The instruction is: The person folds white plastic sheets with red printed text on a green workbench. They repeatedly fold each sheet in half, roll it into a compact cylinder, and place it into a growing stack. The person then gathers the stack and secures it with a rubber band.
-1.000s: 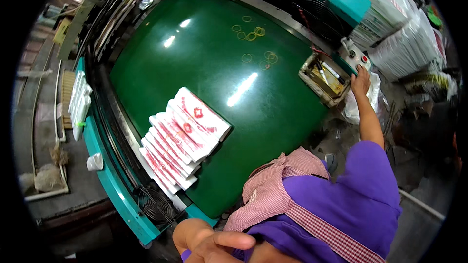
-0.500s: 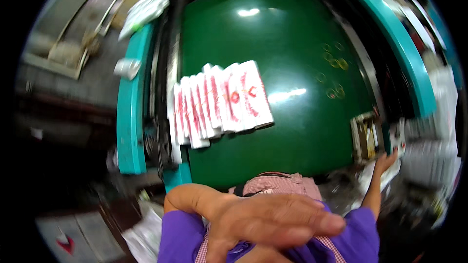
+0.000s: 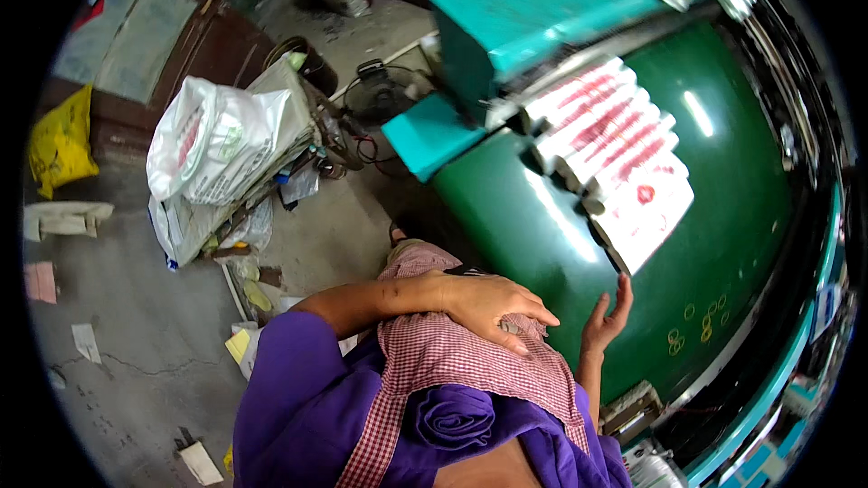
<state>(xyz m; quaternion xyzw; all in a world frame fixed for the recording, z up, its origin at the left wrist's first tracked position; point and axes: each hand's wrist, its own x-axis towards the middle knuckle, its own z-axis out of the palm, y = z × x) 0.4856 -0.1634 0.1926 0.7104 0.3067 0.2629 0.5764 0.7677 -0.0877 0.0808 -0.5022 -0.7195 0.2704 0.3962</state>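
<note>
My left hand [image 3: 497,307] is held in front of my checked apron [image 3: 479,352]. Its fingers are stretched out, and a small greyish band shows at one of them. My right hand [image 3: 608,316] is over the green belt-like surface [image 3: 506,208], fingers apart and holding nothing. A fingertip of it comes close to the near corner of a row of white bundles with red print [image 3: 624,140]; whether it touches cannot be made out. The bundles overlap like shingles. Thin yellow rings like rubber bands [image 3: 707,323] lie scattered to the right on the green surface.
Teal housings [image 3: 542,14] border the green surface. A small box [image 3: 633,408] stands at its near edge. Leftward, a large white sack [image 3: 212,140] sits on a cluttered stand beside a fan [image 3: 375,90]. A yellow bag [image 3: 63,145] and paper scraps lie on the floor.
The view has swung left, bringing in the floor and the white sack. My left hand has lowered toward the apron; my right hand has come from beside the box toward the bundles.
</note>
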